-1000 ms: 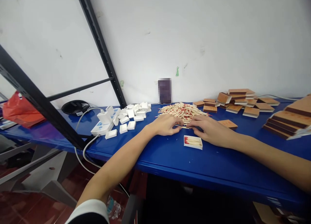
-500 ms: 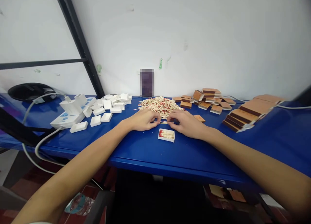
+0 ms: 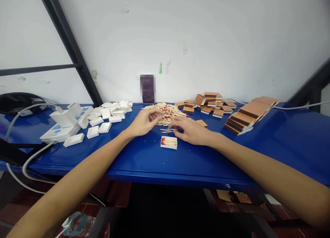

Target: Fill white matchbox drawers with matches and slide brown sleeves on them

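A few loose matches (image 3: 165, 131) with red heads point left from the fingertips of my right hand (image 3: 190, 130), which is closed on their right ends just above the table. My left hand (image 3: 147, 122) is apart from these matches, its fingers curved and spread with nothing visible in them, by the left front of a large heap of matches (image 3: 170, 110). Just in front of my hands lies a white matchbox tray (image 3: 168, 147) partly filled with matches, their red heads mostly to the left.
White empty matchbox trays (image 3: 105, 113) are piled at the left, beside a white power strip (image 3: 60, 133) with chargers and cables. Brown matchbox sleeves (image 3: 211, 102) lie at the back right, with a stepped stack (image 3: 251, 115) farther right. A phone (image 3: 148, 90) leans on the wall.
My left hand has let go of the matches' left ends, opened and moved up and away to the left. My right hand stays at the matches. The whole view has shifted a little.
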A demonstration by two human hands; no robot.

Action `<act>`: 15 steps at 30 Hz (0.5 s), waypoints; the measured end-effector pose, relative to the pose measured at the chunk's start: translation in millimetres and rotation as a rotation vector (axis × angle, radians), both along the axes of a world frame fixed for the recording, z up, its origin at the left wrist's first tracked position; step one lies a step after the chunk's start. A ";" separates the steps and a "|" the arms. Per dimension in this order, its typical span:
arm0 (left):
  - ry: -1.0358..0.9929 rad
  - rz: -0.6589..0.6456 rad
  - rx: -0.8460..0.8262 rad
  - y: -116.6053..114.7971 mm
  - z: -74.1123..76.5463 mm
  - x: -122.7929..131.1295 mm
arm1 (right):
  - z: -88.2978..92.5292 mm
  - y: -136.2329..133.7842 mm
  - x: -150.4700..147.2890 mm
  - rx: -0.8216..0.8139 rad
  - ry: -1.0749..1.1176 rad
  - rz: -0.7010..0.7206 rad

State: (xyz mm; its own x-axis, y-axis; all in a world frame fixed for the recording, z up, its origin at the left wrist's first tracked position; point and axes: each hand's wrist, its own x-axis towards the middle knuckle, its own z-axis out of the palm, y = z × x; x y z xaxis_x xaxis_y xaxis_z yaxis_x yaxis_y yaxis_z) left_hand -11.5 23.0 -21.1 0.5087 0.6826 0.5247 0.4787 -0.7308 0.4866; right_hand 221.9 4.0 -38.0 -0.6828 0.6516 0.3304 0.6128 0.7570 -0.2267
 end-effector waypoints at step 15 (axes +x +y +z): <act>0.053 -0.152 -0.151 -3.0 -7.8 7.8 | 8.2 -3.4 -0.7 -0.064 0.002 -0.218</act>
